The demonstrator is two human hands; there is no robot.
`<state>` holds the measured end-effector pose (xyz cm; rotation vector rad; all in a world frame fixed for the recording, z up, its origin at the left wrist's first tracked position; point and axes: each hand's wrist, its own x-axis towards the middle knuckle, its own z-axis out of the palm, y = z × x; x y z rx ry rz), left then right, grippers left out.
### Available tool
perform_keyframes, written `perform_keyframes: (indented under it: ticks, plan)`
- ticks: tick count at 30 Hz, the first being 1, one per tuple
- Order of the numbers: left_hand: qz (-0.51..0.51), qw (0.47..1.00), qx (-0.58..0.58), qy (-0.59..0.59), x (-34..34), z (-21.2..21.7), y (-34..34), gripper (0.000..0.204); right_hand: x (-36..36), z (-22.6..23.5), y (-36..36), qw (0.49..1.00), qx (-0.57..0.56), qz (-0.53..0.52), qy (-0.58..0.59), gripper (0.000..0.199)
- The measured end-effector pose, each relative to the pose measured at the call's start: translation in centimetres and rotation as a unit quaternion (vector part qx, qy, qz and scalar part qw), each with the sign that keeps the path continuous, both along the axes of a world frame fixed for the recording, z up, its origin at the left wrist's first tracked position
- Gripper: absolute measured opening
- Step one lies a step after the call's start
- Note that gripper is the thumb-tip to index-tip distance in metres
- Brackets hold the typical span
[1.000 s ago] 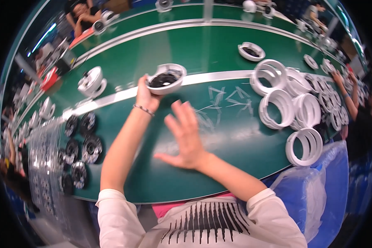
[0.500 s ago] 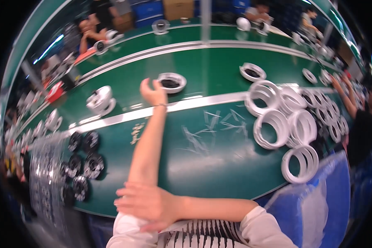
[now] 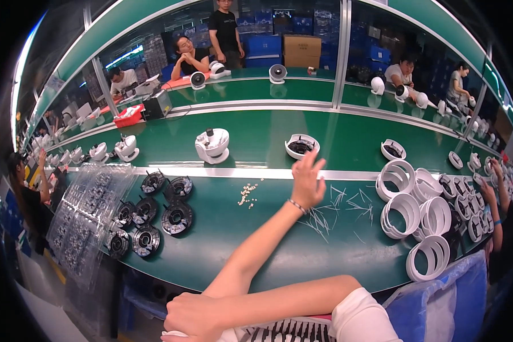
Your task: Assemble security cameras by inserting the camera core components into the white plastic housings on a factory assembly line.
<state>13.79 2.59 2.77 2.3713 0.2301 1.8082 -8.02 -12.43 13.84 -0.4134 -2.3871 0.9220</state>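
My left hand (image 3: 308,183) reaches out over the pale rail, fingers spread and nothing in them. Its fingertips are at the near rim of a round white housing (image 3: 294,153) with a black inside; whether they touch it I cannot tell. Crossing over the left arm, my right hand (image 3: 192,314) is closed at the white left sleeve (image 3: 174,335), its fingertips partly hidden. Below the left hand lie thin clear strips (image 3: 319,222). A small heap of tiny tan pieces (image 3: 246,195) lies left of it.
Several black round parts (image 3: 177,218) stand on the left beside clear plastic trays (image 3: 91,199). White rings (image 3: 400,215) are stacked at the right. More white units, including a white assembly (image 3: 212,147), line the green belt (image 3: 256,137). A blue plastic-lined bin (image 3: 407,313) adjoins the table's front right. Co-workers sit and stand around.
The view has shifted, showing more of the far side. My left hand's fingers have spread beside the white housing. My right hand, earlier flat on the left arm, has closed near the sleeve.
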Motion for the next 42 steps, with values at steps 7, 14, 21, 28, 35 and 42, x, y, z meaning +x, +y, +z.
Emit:
perform_keyframes:
  ticks: [7, 14, 21, 28, 35, 42]
  plan:
    - [-0.362, 0.929, -0.007, 0.071, -2.8, 0.3, -10.2, 0.027, -0.3, -3.5, -0.7, 0.994, -0.025, -0.054, 0.091, 0.039]
    - [-0.385, 0.917, -0.042, 0.094, -4.6, -2.0, -11.7, 0.02, 0.9, -8.3, 2.2, 0.991, 0.0, -0.097, 0.087, 0.026]
    - [-0.399, 0.906, -0.099, 0.107, -4.6, -2.0, -12.8, 0.019, 0.5, -8.8, 2.8, 0.96, 0.076, -0.155, 0.219, 0.019]
    - [-0.379, 0.912, -0.122, 0.097, -5.3, -2.6, -12.1, 0.017, 2.3, -10.3, 1.0, 0.973, 0.108, -0.07, 0.191, 0.051]
    - [-0.387, 0.905, -0.128, 0.119, -4.9, -2.9, -11.6, 0.016, 3.3, -9.5, 1.8, 0.942, 0.306, -0.087, 0.11, 0.046]
    - [-0.378, 0.903, -0.164, 0.121, -4.8, -2.8, -12.1, 0.014, 4.6, -8.0, 0.7, 0.92, 0.357, -0.125, 0.101, 0.034]
